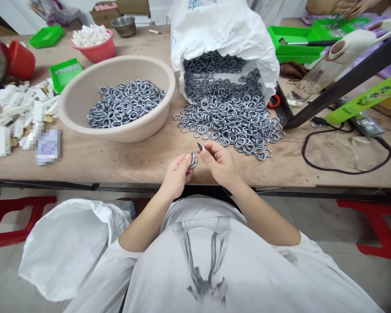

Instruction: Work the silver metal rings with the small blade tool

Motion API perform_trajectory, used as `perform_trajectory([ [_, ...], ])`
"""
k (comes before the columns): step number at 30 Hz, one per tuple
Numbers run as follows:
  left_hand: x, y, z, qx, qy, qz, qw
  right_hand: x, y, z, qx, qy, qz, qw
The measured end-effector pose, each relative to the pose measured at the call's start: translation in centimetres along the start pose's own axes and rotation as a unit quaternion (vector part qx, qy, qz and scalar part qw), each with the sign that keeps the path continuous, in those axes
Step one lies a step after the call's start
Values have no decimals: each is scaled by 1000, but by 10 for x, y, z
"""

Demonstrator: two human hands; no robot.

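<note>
My left hand (178,174) is closed on a few grey rings (193,160), held just above the table's front edge. Beside it, my right hand (220,164) pinches a small dark pointed blade (200,146), its tip aimed up and to the left. The blade and the rings are apart. Right behind my hands lies a heap of loose grey rings (228,119), spilling from the mouth of a white sack (221,30). A beige basin (117,134) to the left holds many more such rings (127,104).
White plastic parts (16,113) are piled at the left. Behind the basin stand a red bowl (99,53) and a metal bowl (124,27). A dark metal bar (345,74) slants over the right side, near a black cable (342,171). A co-worker's hand (355,8) shows at top right.
</note>
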State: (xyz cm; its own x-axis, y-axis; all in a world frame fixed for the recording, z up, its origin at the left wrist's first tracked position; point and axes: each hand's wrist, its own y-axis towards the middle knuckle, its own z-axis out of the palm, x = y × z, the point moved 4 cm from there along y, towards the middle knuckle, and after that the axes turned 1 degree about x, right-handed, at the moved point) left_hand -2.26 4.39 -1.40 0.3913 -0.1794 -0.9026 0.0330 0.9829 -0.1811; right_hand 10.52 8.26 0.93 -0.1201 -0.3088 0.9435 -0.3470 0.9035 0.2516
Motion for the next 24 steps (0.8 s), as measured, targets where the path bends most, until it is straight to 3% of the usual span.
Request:
perform_trajectory([
  [4,-3,-1,1,-24,-18,-6,1000,17,-13,-3,31,-203,-102,973],
  [9,-3,-2,2,-29,-26,-2,999,21,-18,0,50,-283,-130,949],
  [17,0,-1,-3,2,-26,-33,999,17,-13,2,60,-270,-95,956],
  [21,4,-7,1,55,-8,-59,997,-1,2,-20,-14,-268,-5,963],
  [24,5,-9,2,54,-8,-66,996,-5,7,-27,-33,-181,13,983],
])
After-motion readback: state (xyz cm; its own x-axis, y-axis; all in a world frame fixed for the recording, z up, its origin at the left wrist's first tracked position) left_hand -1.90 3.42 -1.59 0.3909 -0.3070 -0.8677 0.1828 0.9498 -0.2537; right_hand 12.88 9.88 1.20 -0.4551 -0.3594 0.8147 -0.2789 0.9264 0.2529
